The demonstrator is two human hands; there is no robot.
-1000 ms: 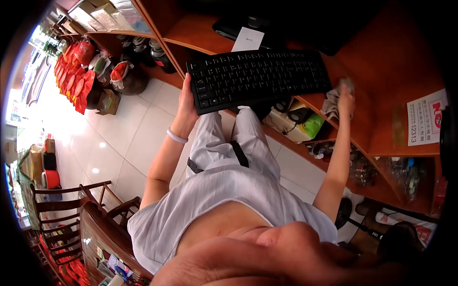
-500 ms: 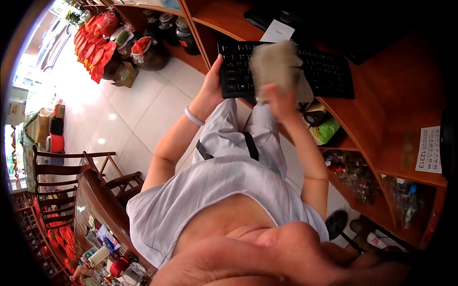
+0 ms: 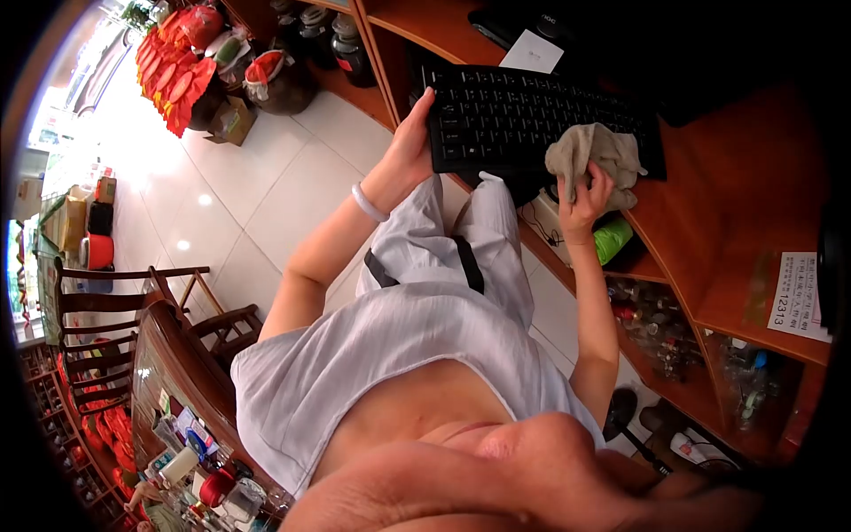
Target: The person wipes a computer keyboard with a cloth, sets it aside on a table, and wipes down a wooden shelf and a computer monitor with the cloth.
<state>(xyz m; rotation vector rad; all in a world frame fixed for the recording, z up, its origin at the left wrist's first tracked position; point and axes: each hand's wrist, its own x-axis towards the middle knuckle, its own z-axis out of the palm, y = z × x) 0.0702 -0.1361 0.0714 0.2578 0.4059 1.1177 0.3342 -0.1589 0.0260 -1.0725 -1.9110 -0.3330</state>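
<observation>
A black keyboard (image 3: 505, 111) lies across the front of the wooden desk, its left end jutting past the edge. My left hand (image 3: 413, 146) grips that left end, thumb on top and the fingers hidden beneath. In my right hand (image 3: 587, 202) is a crumpled grey-beige cloth (image 3: 607, 160), which covers part of the keyboard's right end. The fingers are bent into the cloth. A pale bracelet (image 3: 369, 204) circles my left wrist.
The brown desk (image 3: 709, 213) curves round to the right, with a printed paper (image 3: 798, 297) on it. A white card (image 3: 532, 51) lies behind the keyboard. Below the desk are a green packet (image 3: 612, 241) and shelves of bottles. Wooden chairs (image 3: 97, 301) stand at left.
My right hand has carried the cloth rightward, from the keyboard's middle to its right end. The left hand still holds the left end, and the keyboard appears slightly further right in view.
</observation>
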